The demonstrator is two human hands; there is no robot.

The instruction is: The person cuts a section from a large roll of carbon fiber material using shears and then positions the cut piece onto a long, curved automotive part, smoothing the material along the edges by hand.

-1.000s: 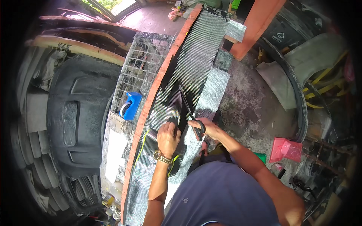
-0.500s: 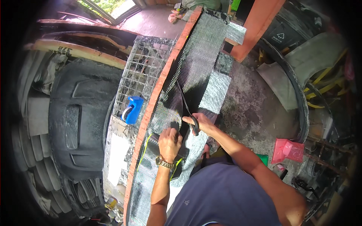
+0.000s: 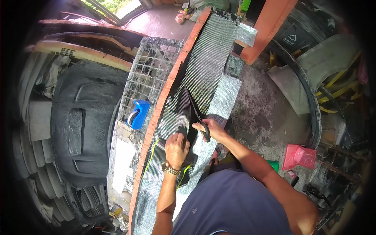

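Note:
A long sheet of woven black-and-silver cloth (image 3: 211,47) lies along the narrow orange-edged mould. Partway down, the cloth is cut, with a dark gap showing beside a lifted flap. My right hand (image 3: 214,130) grips black-handled scissors (image 3: 206,132), fingers through the loops, and their dark blades point up and away into the cut. Nearer me and to the left, my left hand (image 3: 177,148), with a watch on its wrist, is closed on the cloth's folded flap. Yellow thread lines run on the cloth beside that hand.
Left of the mould, a blue tape dispenser (image 3: 140,114) stands near a metal grid (image 3: 143,74). A large black moulded panel (image 3: 84,117) leans farther left. Pale fibre mat (image 3: 225,96) sticks out along the right side. A pink package (image 3: 299,156) rests on the floor at right.
My right hand and the scissors have drawn back slightly to the right and toward me. Cloth right of the blades has settled over much of the dark gap. My left hand stays nearly in place.

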